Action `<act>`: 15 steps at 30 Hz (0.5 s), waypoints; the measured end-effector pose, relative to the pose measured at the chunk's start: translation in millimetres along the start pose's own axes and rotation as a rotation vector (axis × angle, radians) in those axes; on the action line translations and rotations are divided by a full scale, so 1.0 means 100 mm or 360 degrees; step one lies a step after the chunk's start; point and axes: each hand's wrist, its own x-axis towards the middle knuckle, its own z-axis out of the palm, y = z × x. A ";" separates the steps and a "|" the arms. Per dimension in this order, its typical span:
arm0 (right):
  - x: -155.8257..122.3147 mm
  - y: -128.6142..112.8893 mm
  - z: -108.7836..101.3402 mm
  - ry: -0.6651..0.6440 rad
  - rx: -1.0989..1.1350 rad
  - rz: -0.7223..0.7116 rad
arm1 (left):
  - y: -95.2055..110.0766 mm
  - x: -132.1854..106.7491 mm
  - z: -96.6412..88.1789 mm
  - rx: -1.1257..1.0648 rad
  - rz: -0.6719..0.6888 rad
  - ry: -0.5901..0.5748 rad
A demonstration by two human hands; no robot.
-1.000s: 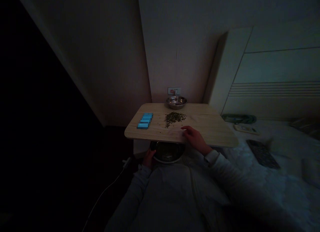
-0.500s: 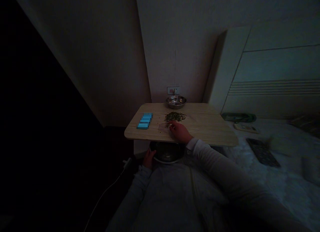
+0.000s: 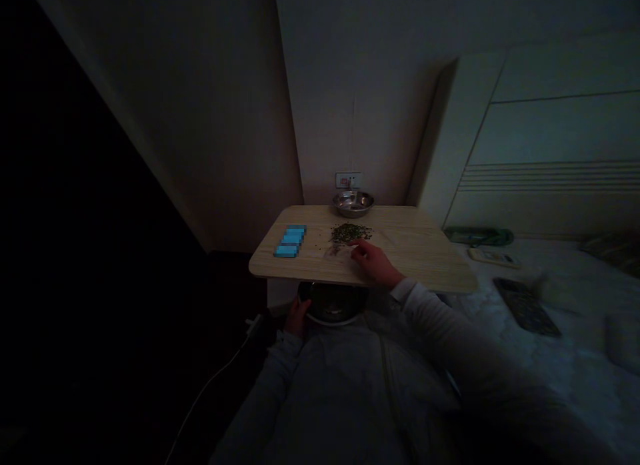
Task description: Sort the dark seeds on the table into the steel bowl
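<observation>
A pile of small dark green grains lies on a light wooden table. My right hand rests on the tabletop just in front of the pile, fingers curled and pointing left toward a few stray grains. My left hand grips the rim of a metal bowl held below the table's near edge. Another metal bowl stands at the back of the table. The room is very dim.
Several blue blocks lie in a row at the table's left. A wall socket sits behind the far bowl. A bed with a dark flat item is on the right. A white cable runs along the floor.
My right hand reached forward and left to the grain pile's near edge, then drew back slightly toward me. The left hand stayed on the lower bowl.
</observation>
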 end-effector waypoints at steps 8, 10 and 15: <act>0.07 0.18 -0.09 0.0286 -0.0261 0.0167 | -0.05 0.07 0.04 -0.0162 -0.0165 0.0033; 0.06 0.17 -0.06 0.0258 -0.0307 0.0165 | -0.01 0.05 0.05 -0.0187 -0.0214 0.0022; 0.08 0.07 0.01 0.0168 -0.0394 0.0132 | 0.08 0.00 0.06 -0.0166 -0.0209 0.0024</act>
